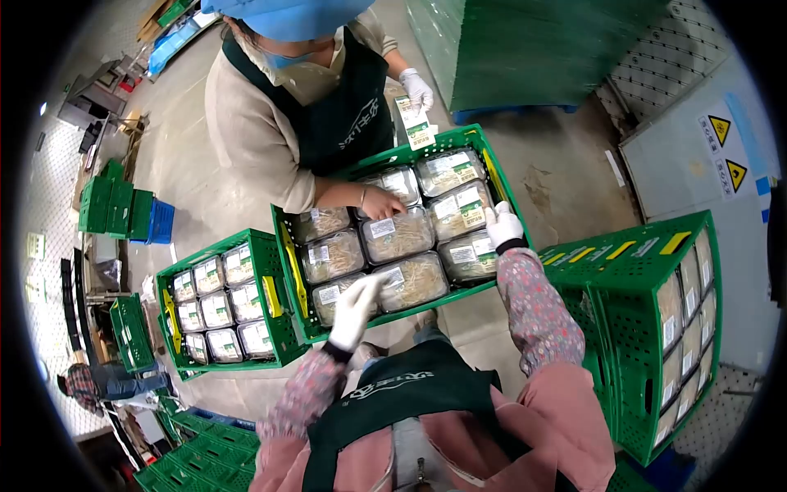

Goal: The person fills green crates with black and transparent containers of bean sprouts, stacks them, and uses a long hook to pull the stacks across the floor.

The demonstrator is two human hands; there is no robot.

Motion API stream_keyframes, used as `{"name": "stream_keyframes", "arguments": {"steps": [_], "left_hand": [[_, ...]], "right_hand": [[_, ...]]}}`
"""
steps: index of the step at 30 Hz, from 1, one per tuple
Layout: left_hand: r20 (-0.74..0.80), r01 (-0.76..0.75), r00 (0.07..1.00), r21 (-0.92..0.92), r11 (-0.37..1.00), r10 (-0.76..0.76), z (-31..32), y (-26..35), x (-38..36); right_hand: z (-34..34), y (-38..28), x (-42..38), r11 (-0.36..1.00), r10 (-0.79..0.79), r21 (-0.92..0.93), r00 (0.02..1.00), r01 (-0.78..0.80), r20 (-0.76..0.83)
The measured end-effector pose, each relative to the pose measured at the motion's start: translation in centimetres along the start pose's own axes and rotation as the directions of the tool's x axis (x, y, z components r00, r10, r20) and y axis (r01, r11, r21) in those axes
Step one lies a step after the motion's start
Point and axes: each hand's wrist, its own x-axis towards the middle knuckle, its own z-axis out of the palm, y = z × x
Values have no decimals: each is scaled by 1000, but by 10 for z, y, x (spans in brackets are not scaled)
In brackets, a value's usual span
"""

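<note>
A green crate point(288, 283) with yellow handles holds several clear plastic packs of pale, stringy food, which looks like bean sprouts. My left hand point(354, 313), in a white glove, is over the near left packs, its fingers smeared by motion. Beneath its fingertips is a labelled pack point(412, 281). My right hand point(503, 225), also in a white glove, is at the crate's right side, fingers stretched out beside a pack with a green-and-white label point(461, 210). I see nothing held in it.
Across the crate, a co-worker's bare hand point(383, 202) touches a middle pack; their gloved hand point(416, 90) holds green-and-white labels point(415, 123). Another filled crate point(283, 332) stands at left. More filled crates point(623, 275) stand at right. A large green-wrapped stack point(525, 53) is behind.
</note>
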Motion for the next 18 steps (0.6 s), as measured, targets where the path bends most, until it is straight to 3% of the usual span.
{"name": "stream_keyframes", "arguments": {"steps": [1,3,4,6,7,9,11,13,14,15,17,18], "left_hand": [[4,52,999,0,999,-52,20,0,24],[68,126,992,-337,933,-109,51,-24,82],[78,200,980,-324,924,-185,66,-41,115],[219,370,929,-523,767,-299,98,-71,177],[203,439,894,-578,688,-400,116,-70,202],[90,393,848,-768,505,-523,147,-94,267],[29,299,878,-813,499,-478,156,-122,315],[59,229,915,-891,393,-399,156,-205,359],[-297,64,809,-814,577,-508,170,-153,328],[-266,75,824,-824,562,-500,168,-118,299],[-163,103,932,-736,669,-323,145,-105,238],[-120,87,965,-698,711,-235,130,-97,203]], "right_hand": [[-23,-11,-7,995,-89,40,996,90,-26],[-51,-7,-14,981,-96,153,981,122,-168],[-71,-7,-20,957,-119,214,938,195,-324],[-121,-14,-38,862,-70,410,873,296,-483],[-148,-20,-51,860,-32,429,867,278,-498],[-173,-3,-69,810,6,488,828,325,-561],[-195,4,-92,846,31,434,784,309,-620],[-215,10,-117,868,-46,357,771,346,-635],[-223,9,-128,880,-64,338,789,333,-611],[-232,4,-136,888,-85,320,801,331,-592],[-248,-17,-150,913,-138,269,853,306,-503],[-249,-29,-149,906,-229,206,837,370,-497]]}}
